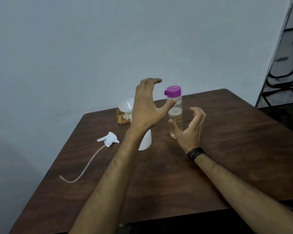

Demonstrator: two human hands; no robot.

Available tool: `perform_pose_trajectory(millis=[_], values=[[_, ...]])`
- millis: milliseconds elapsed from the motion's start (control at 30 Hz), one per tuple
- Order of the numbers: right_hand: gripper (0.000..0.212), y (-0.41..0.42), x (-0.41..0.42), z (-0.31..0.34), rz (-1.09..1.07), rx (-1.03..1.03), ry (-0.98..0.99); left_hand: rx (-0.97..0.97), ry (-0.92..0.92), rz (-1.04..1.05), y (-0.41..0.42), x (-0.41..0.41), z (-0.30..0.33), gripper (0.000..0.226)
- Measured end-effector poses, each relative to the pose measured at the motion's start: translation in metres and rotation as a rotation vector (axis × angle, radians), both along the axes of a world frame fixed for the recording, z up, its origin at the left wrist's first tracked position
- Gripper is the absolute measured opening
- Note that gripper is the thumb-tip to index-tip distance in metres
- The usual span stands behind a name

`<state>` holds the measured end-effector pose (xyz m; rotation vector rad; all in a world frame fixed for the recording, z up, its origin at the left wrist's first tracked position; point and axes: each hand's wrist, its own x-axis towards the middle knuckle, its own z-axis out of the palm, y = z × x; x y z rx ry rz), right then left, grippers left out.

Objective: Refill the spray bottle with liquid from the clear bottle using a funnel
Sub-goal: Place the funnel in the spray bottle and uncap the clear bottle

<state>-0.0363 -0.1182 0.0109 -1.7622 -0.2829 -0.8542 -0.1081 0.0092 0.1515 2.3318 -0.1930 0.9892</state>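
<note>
A clear bottle (175, 115) with a purple cap stands on the brown table (227, 149), about half full of pale yellow liquid. My left hand (147, 107) hovers spread beside its upper part, thumb tip in front of the bottle's neck. My right hand (191, 127) is cupped just right of the bottle's lower part and holds nothing. The white spray bottle body (145, 141) stands mostly hidden behind my left wrist. Its white trigger head (109, 139) with a long tube lies on the table to the left. A white funnel (126, 105) sits in a gold wire holder (123, 118) at the back.
The table's left edge runs close to the tube's end (63, 178). A grey wall stands behind the table. Dark metal frames (284, 73) are at the far right, off the table.
</note>
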Motion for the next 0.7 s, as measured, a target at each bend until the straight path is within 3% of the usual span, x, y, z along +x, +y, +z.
perform_pose_trajectory(millis=[100,233,433,700], values=[[0.105,-0.015,0.013,-0.005,0.238,-0.057,0.273,0.014,0.251,-0.024,-0.016,0.022,0.006,0.076],[0.102,-0.021,0.021,-0.002,0.472,-0.081,0.456,0.116,0.386,-0.027,-0.024,0.042,0.01,0.072],[0.073,-0.023,0.022,-0.001,0.594,-0.165,0.452,0.071,0.366,-0.009,-0.031,0.049,0.018,0.045],[0.058,-0.026,0.02,-0.001,0.562,-0.109,0.434,-0.138,0.314,0.03,-0.036,0.061,0.005,0.043]])
